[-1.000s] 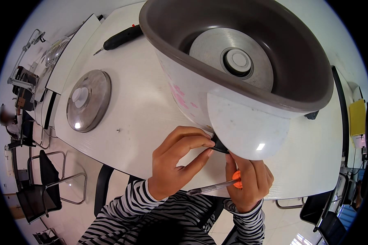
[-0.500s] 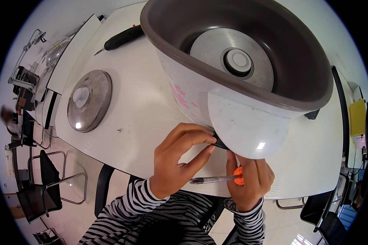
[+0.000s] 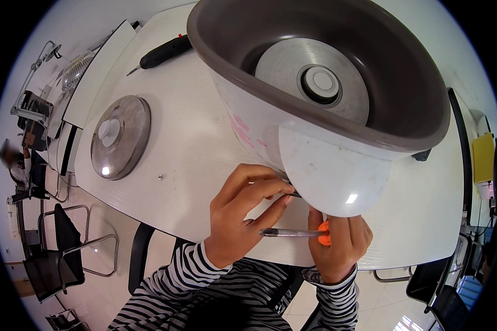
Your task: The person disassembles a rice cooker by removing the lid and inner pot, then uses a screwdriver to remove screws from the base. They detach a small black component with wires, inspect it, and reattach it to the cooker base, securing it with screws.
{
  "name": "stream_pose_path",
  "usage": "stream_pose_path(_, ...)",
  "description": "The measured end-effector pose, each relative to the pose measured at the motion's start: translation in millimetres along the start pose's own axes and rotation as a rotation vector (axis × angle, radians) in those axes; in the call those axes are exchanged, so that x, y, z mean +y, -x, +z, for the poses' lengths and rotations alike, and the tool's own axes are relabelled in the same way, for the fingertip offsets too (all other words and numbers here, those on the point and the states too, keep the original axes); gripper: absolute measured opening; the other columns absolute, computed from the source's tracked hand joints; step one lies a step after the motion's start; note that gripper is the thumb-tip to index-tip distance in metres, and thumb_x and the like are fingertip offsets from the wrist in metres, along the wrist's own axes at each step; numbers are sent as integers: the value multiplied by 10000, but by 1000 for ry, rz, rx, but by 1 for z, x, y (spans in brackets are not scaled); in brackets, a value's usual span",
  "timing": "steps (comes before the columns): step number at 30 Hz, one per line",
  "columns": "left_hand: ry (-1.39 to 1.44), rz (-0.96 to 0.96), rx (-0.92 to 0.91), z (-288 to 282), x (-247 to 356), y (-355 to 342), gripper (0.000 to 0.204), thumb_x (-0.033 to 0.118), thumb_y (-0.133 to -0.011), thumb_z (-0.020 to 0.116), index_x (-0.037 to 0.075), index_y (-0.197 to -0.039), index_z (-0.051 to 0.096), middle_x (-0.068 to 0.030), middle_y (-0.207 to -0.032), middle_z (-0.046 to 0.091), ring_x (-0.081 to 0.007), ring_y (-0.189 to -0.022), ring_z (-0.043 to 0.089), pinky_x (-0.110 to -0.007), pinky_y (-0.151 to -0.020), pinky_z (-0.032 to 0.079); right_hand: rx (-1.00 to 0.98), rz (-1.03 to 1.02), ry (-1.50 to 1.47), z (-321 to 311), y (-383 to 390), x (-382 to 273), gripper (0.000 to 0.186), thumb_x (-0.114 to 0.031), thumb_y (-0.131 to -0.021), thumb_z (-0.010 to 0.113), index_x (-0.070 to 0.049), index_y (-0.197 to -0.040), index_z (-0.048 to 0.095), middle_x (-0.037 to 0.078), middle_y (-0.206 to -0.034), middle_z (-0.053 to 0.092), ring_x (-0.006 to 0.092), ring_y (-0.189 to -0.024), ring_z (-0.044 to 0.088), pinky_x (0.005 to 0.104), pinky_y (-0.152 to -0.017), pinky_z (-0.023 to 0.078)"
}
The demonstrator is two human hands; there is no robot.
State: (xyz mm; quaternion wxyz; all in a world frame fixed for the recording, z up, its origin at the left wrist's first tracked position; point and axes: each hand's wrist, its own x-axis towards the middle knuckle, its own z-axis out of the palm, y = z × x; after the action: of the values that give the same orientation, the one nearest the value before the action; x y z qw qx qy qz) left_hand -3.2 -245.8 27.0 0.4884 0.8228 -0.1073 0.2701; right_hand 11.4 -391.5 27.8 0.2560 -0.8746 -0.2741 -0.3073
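Observation:
A large white rice cooker body (image 3: 243, 110) with pink flower prints, brown rim and round metal plate (image 3: 279, 63) inside stands before me, its rounded front panel (image 3: 337, 171) facing my hands. My left hand (image 3: 243, 215) is closed, thumb and fingertips at a small black piece (image 3: 295, 193) under the cooker's lower edge, largely hidden. My right hand (image 3: 340, 245) holds an orange-handled screwdriver (image 3: 323, 234), its shaft pointing left toward my left hand; its fingertips are hidden under the panel. A steel lid (image 3: 130, 143) with a white knob and a small metal piece (image 3: 160, 177) lie left.
A black electric screwdriver (image 3: 163, 54) lies at the back left of the white table (image 3: 182, 127). Beyond the left edge are black chairs (image 3: 58, 254), a lamp, a fan (image 3: 74, 70) and another person (image 3: 14, 165). A yellow object (image 3: 481, 157) is at the far right.
My left hand has shifted slightly up and right, and the black piece shows less. The screwdriver's shaft has swung up to nearly level. My right hand has moved slightly right.

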Motion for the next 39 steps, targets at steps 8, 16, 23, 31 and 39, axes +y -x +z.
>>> stream_pose_path(8,41,-52,15,-1,2,0,204,-71,-631,618,14,-813,584,-63,-839,507,-129,-677,539,-218,-559,482,-15,33,-16,1,-3,-2,202,-8,-520,632,35,-689,529,126,-741,557,159,-485,522,206,-390,390)
stream_pose_path(16,18,-36,44,2,-1,-3,221,-73,-629,623,-6,-827,552,-81,-827,497,-144,-679,541,-229,-569,491,29,54,33,3,-3,-3,234,-29,-512,644,40,-703,528,131,-749,558,183,-546,548,220,-427,422)
stream_pose_path(23,-94,66,129,3,-3,-7,224,-79,-590,631,-18,-775,521,-85,-796,501,-152,-642,536,-226,-537,470,32,75,88,2,-5,0,260,-44,-493,657,27,-705,524,114,-739,558,181,-544,543,227,-432,421)
stream_pose_path(31,-144,29,125,0,-5,-11,186,-69,-588,630,-1,-724,524,-71,-691,519,-149,-588,536,-223,-498,444,8,90,70,3,-8,1,251,-55,-498,669,1,-691,520,89,-717,556,166,-519,526,226,-427,406)
stream_pose_path(39,-68,-53,48,-4,-6,-9,169,-55,-612,629,-8,-734,522,-72,-693,529,-135,-594,550,-214,-519,461,-16,80,67,5,-4,0,254,-53,-497,671,-7,-701,527,84,-704,553,163,-520,528,224,-427,404)
